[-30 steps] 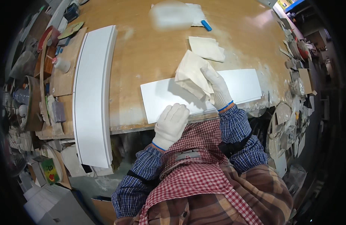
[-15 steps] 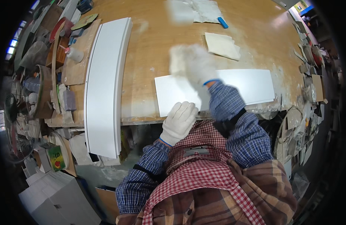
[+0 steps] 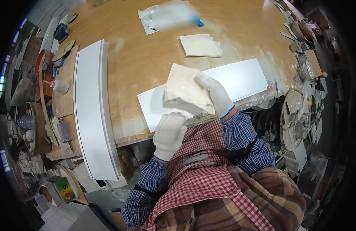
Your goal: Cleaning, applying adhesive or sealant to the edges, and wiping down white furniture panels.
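A long white panel lies at a slant across the table's near edge, with another sheet edge showing under it. Above its middle, my right hand, in a white knit glove, grips a folded cream cloth, thumb on top. The cloth hides part of the panel. My left hand, gloved the same way, is at the panel's near edge with its fingers bent over it; the fingertips are hidden. Farther back on the table is a second folded cream cloth.
A stack of long white panels stretches along the left, overhanging the wooden table. Beyond it stand a white squeeze bottle and assorted clutter. At the back lie a blurred pale object and a small blue piece. Scraps crowd the right edge.
My right hand has come back toward me and slightly right with the cloth, which now shows clearly. My left fingers, earlier stretched flat on the panel, are now bent. The whole view has shifted.
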`<state>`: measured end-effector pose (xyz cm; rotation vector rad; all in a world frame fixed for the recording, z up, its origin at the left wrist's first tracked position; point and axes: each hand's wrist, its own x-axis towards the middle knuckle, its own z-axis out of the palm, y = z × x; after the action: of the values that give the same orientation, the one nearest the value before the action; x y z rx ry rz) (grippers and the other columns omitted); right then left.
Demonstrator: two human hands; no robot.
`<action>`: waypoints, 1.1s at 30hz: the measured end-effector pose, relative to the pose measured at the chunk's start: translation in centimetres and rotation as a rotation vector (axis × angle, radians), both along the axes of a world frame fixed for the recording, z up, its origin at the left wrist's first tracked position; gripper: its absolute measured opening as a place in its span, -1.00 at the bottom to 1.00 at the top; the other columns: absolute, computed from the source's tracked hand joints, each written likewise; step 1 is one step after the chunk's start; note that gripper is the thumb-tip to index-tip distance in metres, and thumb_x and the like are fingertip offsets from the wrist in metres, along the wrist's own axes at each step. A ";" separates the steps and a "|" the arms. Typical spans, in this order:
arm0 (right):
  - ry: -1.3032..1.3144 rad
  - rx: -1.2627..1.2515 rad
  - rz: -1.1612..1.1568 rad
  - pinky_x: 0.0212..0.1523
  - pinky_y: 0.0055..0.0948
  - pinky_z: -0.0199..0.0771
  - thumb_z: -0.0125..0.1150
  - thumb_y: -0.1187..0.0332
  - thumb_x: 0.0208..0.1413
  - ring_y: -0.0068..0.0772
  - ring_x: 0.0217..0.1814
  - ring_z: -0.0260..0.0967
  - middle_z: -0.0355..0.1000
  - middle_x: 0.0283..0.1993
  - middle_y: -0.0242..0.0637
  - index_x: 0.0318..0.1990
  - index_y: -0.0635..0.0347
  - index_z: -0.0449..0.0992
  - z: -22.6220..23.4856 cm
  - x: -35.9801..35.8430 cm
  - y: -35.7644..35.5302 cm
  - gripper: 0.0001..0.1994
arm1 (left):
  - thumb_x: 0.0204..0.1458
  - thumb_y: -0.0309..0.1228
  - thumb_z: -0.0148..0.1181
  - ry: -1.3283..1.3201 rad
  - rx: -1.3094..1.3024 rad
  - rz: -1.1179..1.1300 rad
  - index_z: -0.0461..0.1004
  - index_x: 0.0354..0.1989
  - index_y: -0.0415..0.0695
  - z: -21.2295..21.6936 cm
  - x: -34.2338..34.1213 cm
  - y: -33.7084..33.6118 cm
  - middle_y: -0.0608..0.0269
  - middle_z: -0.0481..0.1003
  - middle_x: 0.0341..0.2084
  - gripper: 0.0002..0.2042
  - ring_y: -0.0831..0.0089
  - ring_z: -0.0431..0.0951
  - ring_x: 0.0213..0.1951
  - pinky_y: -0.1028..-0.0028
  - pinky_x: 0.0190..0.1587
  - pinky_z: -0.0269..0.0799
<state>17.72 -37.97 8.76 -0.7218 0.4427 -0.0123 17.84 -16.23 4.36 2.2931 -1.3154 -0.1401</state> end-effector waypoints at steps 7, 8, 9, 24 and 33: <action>0.110 -0.232 0.212 0.01 -0.49 0.53 0.18 0.26 0.28 -0.46 0.02 0.48 0.50 0.05 -0.21 0.17 0.34 0.44 0.0 -3.6 3.0 -0.59 | 0.32 -0.33 0.01 1.530 -0.968 0.652 0.28 0.28 -0.34 3.9 0.5 0.9 0.21 0.58 -0.17 -0.56 0.43 0.56 -0.06 0.52 -0.01 0.48; 0.122 -0.199 0.230 0.02 -0.48 0.53 0.19 0.27 0.27 -0.47 0.04 0.47 0.50 0.05 -0.22 0.16 0.35 0.44 0.1 -3.7 3.2 -0.59 | 0.32 -0.33 0.01 1.523 -0.966 0.661 0.28 0.28 -0.34 4.0 0.8 1.1 0.21 0.58 -0.17 -0.56 0.43 0.56 -0.06 0.52 -0.01 0.48; 0.120 -0.193 0.234 0.02 -0.48 0.53 0.19 0.27 0.27 -0.47 0.04 0.47 0.50 0.05 -0.22 0.16 0.35 0.44 -0.1 -3.8 3.2 -0.59 | 0.31 -0.32 0.03 1.487 -0.834 0.648 0.35 0.22 -0.34 4.1 1.2 1.2 0.24 0.58 -0.20 -0.59 0.44 0.56 -0.10 0.52 -0.05 0.48; -0.097 -0.972 0.037 0.22 -0.38 0.35 0.25 0.26 0.17 -0.13 0.28 0.34 0.33 0.25 0.10 0.41 0.34 0.09 1.5 -5.2 8.8 -0.27 | 0.13 -0.58 0.17 0.141 -0.116 0.413 0.37 0.25 -0.32 6.9 -2.4 -2.8 -0.12 0.55 -0.04 -0.53 0.22 0.63 -0.10 0.40 -0.07 0.52; -0.480 -2.016 0.073 -0.01 -0.28 0.29 0.21 0.26 -0.05 -0.28 -0.09 0.32 0.38 -0.15 -0.27 -0.18 0.13 0.43 -3.6 -1.2 4.6 -0.73 | 0.09 -0.60 0.18 -0.100 -0.398 0.534 0.55 -0.07 -0.29 -2.1 2.5 -0.2 -0.03 0.58 -0.19 -0.78 0.02 0.58 -0.15 0.22 -0.05 0.49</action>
<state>16.49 -33.39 5.18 -2.6263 -0.2447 -0.6241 20.39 -16.38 2.22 2.2259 -0.6540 0.3846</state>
